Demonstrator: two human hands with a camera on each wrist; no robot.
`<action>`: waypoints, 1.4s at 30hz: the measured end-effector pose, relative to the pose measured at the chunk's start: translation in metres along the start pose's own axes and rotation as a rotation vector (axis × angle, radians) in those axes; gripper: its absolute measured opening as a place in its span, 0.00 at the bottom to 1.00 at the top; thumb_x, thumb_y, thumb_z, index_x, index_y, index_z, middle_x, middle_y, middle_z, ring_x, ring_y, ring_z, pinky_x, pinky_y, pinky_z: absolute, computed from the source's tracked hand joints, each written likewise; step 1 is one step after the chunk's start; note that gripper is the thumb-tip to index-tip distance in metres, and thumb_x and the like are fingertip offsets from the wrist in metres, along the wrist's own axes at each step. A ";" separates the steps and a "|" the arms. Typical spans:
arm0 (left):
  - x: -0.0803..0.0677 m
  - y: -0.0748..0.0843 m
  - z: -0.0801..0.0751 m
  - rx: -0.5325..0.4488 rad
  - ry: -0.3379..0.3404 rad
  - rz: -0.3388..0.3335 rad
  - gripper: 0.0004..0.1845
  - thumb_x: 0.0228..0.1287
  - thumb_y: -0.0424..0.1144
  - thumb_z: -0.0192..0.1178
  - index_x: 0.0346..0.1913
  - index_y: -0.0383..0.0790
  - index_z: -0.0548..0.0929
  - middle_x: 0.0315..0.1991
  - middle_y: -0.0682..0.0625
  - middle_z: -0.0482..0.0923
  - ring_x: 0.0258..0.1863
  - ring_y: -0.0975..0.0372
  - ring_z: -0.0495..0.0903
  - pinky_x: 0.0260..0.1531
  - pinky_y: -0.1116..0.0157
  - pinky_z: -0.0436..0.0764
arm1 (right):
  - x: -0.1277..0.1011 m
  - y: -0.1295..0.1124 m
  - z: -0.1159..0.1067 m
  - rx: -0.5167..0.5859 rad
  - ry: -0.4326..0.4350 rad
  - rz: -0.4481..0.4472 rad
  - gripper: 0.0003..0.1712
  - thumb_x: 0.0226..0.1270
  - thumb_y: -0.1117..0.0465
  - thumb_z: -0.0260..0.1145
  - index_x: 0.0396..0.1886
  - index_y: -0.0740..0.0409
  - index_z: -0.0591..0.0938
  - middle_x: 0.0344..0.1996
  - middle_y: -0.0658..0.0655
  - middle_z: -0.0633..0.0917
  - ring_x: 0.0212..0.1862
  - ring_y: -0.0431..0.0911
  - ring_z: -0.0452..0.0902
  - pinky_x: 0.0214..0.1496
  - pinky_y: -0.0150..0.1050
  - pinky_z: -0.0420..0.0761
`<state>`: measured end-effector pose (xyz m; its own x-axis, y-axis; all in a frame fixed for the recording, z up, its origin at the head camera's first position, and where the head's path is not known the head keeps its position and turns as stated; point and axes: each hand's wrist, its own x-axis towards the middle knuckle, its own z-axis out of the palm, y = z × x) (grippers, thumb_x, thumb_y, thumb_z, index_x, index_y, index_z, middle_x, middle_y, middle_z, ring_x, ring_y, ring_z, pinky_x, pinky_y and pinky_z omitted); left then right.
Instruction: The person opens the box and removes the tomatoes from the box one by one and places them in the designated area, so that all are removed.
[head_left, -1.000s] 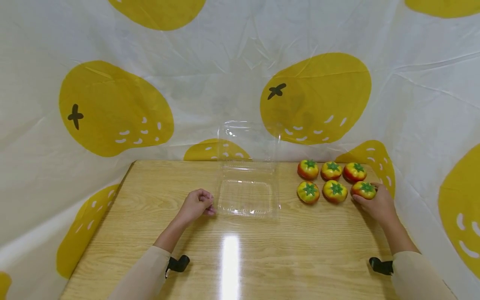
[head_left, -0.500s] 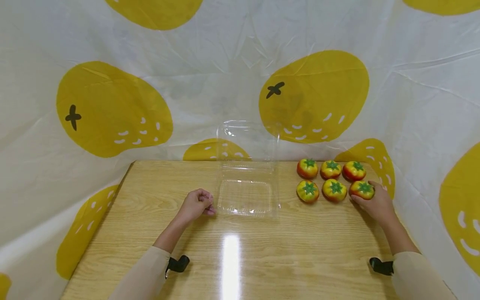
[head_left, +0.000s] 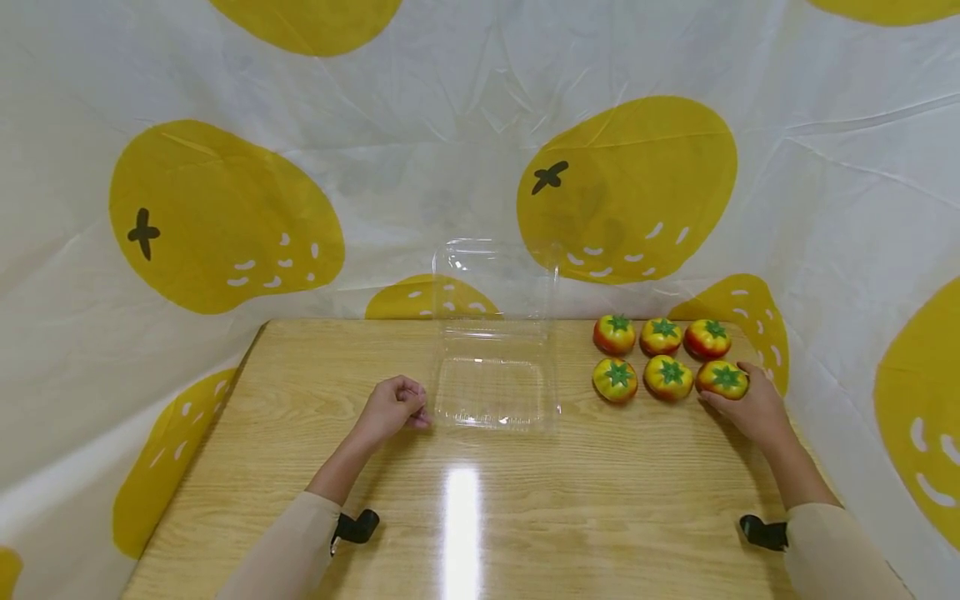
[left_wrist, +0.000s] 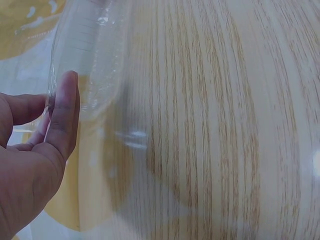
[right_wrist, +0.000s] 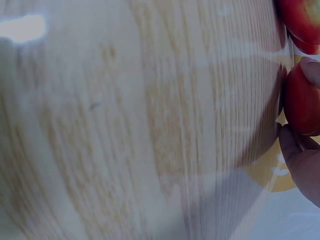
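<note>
A clear plastic clamshell box [head_left: 491, 422] stands on the table with its lid raised at the back. My left hand [head_left: 392, 408] is at the box's left side; in the left wrist view its thumb and fingers pinch the thin box edge [left_wrist: 95, 55]. At the right, several red-and-yellow tomatoes with green star-shaped tops form two rows. My right hand [head_left: 759, 408] grips the front-row right tomato [head_left: 722, 380], thumb at its near side and fingers behind. In the right wrist view that tomato [right_wrist: 301, 107] sits low by the wood, between thumb and fingers.
Beside the held tomato are a front-row middle tomato [head_left: 668, 379] and a back-row right tomato [head_left: 707, 339]. The wooden table [head_left: 585, 500] ends at a white curtain [head_left: 420, 125] printed with yellow fruit, which rises behind and on both sides.
The right hand has shifted its tomato slightly left, nearer to its front-row neighbour. My left hand has kept its place at the box. The head view has tilted a little.
</note>
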<state>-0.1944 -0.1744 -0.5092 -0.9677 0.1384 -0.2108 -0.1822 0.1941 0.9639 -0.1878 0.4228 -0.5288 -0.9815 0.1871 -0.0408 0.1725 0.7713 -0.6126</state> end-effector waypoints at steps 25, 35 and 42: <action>-0.002 -0.009 0.000 0.029 -0.102 0.021 0.09 0.75 0.30 0.59 0.49 0.26 0.77 0.31 0.36 0.85 0.26 0.57 0.86 0.29 0.60 0.91 | -0.010 0.000 -0.006 0.012 -0.043 0.002 0.66 0.69 0.39 0.69 0.78 0.80 0.40 0.70 0.89 0.53 0.68 0.83 0.53 0.69 0.80 0.58; -0.007 -0.005 0.004 0.068 -0.120 0.035 0.11 0.75 0.32 0.60 0.50 0.25 0.77 0.28 0.41 0.83 0.23 0.58 0.85 0.29 0.56 0.91 | -0.020 -0.009 -0.026 -0.004 -0.017 -0.060 0.66 0.69 0.43 0.72 0.79 0.78 0.40 0.69 0.91 0.54 0.67 0.85 0.53 0.64 0.82 0.61; -0.008 -0.008 0.006 0.088 -0.141 0.049 0.10 0.76 0.31 0.59 0.50 0.23 0.77 0.26 0.45 0.81 0.21 0.59 0.84 0.25 0.59 0.90 | -0.028 -0.020 -0.035 0.024 0.049 -0.135 0.65 0.67 0.48 0.74 0.79 0.78 0.41 0.69 0.90 0.54 0.68 0.85 0.52 0.65 0.83 0.58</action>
<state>-0.1844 -0.1713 -0.5157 -0.9399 0.2832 -0.1906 -0.1137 0.2669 0.9570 -0.1613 0.4235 -0.4880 -0.9903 0.1128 0.0815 0.0367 0.7766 -0.6289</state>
